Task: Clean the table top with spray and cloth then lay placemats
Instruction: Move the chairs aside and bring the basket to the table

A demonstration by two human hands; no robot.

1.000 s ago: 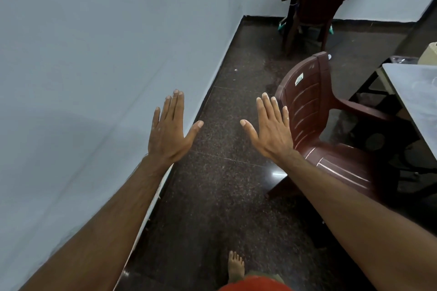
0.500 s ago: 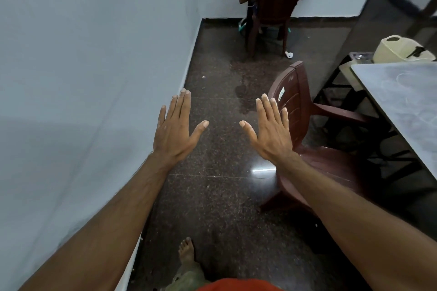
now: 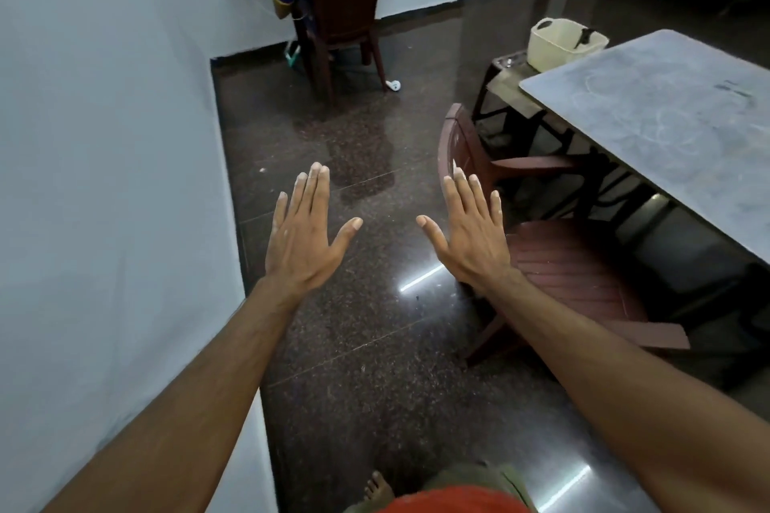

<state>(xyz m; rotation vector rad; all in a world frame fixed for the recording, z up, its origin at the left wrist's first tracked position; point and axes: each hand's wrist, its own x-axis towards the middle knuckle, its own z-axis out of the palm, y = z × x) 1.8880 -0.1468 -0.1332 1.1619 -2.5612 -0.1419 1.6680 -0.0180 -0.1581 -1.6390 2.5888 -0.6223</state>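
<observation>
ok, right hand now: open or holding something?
Open. The right hand is held flat in the air, fingers straight, thumb out, nothing in it; it hovers in front of the brown chair.

No legible text or labels

We see a pale wall (image 3: 104, 179) on the left, a dark polished floor (image 3: 366, 346) reflecting light, a brown chair (image 3: 575, 262) right, another chair (image 3: 346, 8) far.
</observation>
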